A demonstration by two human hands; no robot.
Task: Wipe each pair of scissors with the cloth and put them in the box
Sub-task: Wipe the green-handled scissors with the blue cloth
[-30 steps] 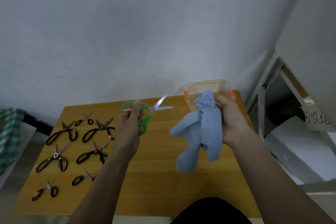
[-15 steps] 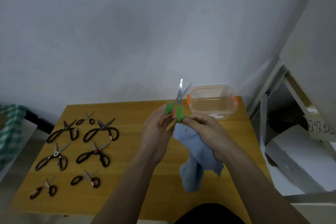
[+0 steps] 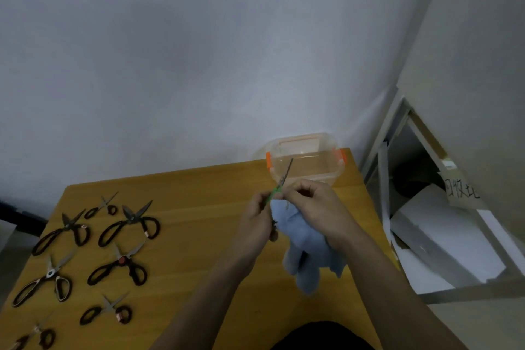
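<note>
The left hand [image 3: 257, 217] held the green scissors [image 3: 279, 183], blades pointing up toward the box [image 3: 306, 162]. The right hand [image 3: 312, 204] gripped the cloth [image 3: 301, 239] just beside them.

A plain storeroom-like room: bare wall [image 3: 199, 51], wooden table [image 3: 199, 236], stacked boards [image 3: 443, 241].

Wooden table [image 3: 199, 236], yellow-brown top, far edge against a plain grey-white wall [image 3: 199, 51]. Right of the table: a pale shelf unit [image 3: 397, 133] with white boards [image 3: 443, 247] lying in it and a paper sign [image 3: 461, 189] with handwritten black characters. Left of the table: a dark bar [image 3: 20, 217], partly cut off.
</note>
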